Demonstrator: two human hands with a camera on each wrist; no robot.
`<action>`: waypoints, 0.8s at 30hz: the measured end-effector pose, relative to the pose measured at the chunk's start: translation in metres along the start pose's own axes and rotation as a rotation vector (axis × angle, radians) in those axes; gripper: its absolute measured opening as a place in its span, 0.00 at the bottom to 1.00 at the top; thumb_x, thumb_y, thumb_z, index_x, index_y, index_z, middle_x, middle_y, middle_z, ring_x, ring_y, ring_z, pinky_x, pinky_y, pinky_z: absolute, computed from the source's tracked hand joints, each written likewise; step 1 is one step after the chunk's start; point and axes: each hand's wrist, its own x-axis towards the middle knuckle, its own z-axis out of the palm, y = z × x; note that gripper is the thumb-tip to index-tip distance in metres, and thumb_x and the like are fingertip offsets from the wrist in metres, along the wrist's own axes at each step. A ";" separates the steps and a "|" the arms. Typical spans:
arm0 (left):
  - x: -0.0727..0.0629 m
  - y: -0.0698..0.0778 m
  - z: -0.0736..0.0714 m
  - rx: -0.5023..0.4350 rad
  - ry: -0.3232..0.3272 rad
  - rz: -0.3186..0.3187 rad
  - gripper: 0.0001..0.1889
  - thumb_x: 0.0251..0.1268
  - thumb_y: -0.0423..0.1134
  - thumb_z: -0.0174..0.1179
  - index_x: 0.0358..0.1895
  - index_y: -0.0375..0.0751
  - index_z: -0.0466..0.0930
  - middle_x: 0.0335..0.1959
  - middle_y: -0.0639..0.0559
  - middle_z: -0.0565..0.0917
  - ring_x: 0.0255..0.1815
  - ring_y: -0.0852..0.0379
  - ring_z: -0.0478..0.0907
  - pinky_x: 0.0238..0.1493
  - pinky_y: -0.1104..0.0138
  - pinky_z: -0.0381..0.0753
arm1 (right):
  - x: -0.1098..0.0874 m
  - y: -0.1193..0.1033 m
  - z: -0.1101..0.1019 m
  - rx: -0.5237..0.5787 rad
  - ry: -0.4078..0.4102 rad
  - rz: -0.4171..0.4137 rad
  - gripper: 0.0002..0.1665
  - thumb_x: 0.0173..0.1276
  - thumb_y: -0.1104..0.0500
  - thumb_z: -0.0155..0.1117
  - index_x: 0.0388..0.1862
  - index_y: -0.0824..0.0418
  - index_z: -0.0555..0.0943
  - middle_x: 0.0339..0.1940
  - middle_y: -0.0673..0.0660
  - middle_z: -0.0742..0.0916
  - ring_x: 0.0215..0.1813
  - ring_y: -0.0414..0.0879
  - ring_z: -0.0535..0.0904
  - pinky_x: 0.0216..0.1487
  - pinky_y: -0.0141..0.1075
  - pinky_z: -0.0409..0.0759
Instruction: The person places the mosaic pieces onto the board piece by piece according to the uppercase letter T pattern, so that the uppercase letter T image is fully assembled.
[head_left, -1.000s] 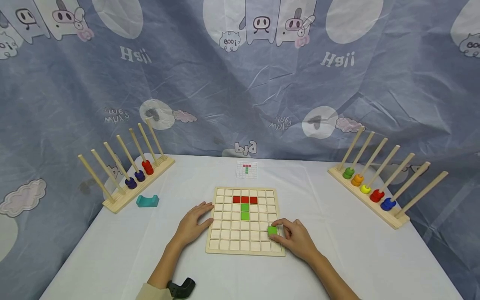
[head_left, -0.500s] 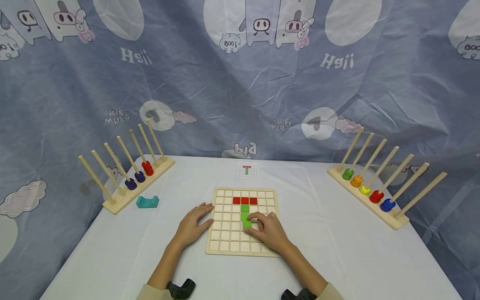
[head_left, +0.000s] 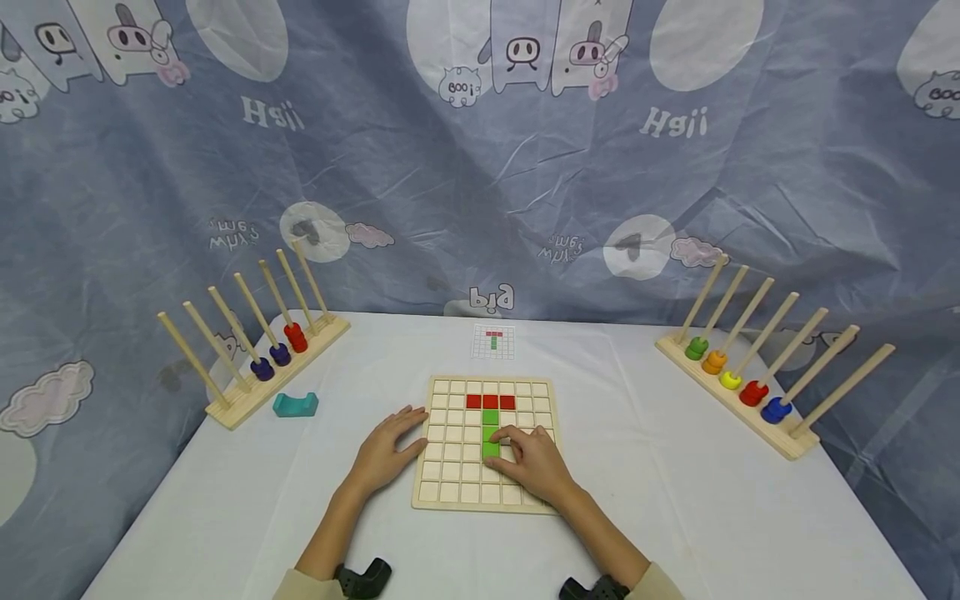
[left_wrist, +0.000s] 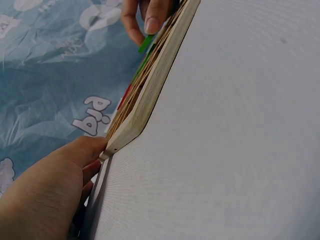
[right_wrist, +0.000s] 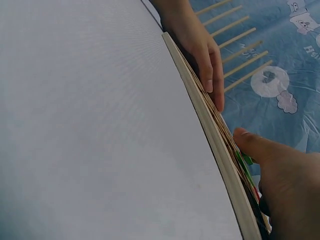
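My right hand [head_left: 537, 467] pinches a green square tile [head_left: 490, 451] between thumb and fingers, over the wooden grid board [head_left: 451, 472]. In the left wrist view this green tile [left_wrist: 144, 44] is tilted, one edge raised off the board. Directly behind it two more green tiles [head_left: 490, 416] lie in a column. Three red tiles [head_left: 490, 402] form a row across the top of that column. My left hand [head_left: 387, 450] rests at the board's left edge, its fingers extended and touching the rim.
A small printed card [head_left: 493, 342] with a red and green T pattern lies behind the board. Wooden peg racks with coloured rings stand at left [head_left: 277, 367] and right [head_left: 738, 392]. A teal curved block [head_left: 296, 405] lies near the left rack.
My right hand has carried the green tile leftward from the board's right side to the cell below the green column. My left hand has stayed in place.
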 end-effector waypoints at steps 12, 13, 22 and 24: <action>0.001 -0.001 -0.001 -0.005 -0.012 -0.006 0.23 0.60 0.49 0.61 0.59 0.48 0.75 0.61 0.57 0.73 0.67 0.54 0.62 0.69 0.57 0.55 | 0.001 0.002 0.002 -0.035 -0.014 0.009 0.19 0.52 0.43 0.71 0.41 0.48 0.81 0.09 0.36 0.64 0.15 0.34 0.58 0.61 0.64 0.60; 0.001 -0.002 0.000 -0.004 -0.012 -0.006 0.23 0.60 0.49 0.61 0.59 0.48 0.75 0.61 0.56 0.73 0.67 0.54 0.62 0.69 0.57 0.55 | 0.001 0.003 0.002 -0.036 -0.013 0.007 0.19 0.52 0.43 0.71 0.41 0.48 0.81 0.09 0.36 0.64 0.15 0.34 0.58 0.61 0.64 0.60; 0.001 -0.002 -0.001 0.000 -0.008 -0.008 0.23 0.60 0.49 0.61 0.59 0.49 0.75 0.61 0.57 0.73 0.67 0.55 0.62 0.69 0.57 0.55 | 0.002 0.003 0.002 -0.037 -0.011 0.003 0.19 0.51 0.43 0.71 0.40 0.48 0.81 0.09 0.37 0.64 0.15 0.34 0.58 0.61 0.64 0.60; 0.001 -0.002 -0.001 0.002 -0.008 -0.008 0.23 0.60 0.49 0.61 0.59 0.49 0.75 0.61 0.58 0.73 0.67 0.55 0.62 0.69 0.57 0.55 | 0.002 0.002 0.002 -0.041 -0.010 0.003 0.19 0.51 0.43 0.71 0.40 0.48 0.81 0.09 0.36 0.64 0.15 0.34 0.57 0.61 0.63 0.60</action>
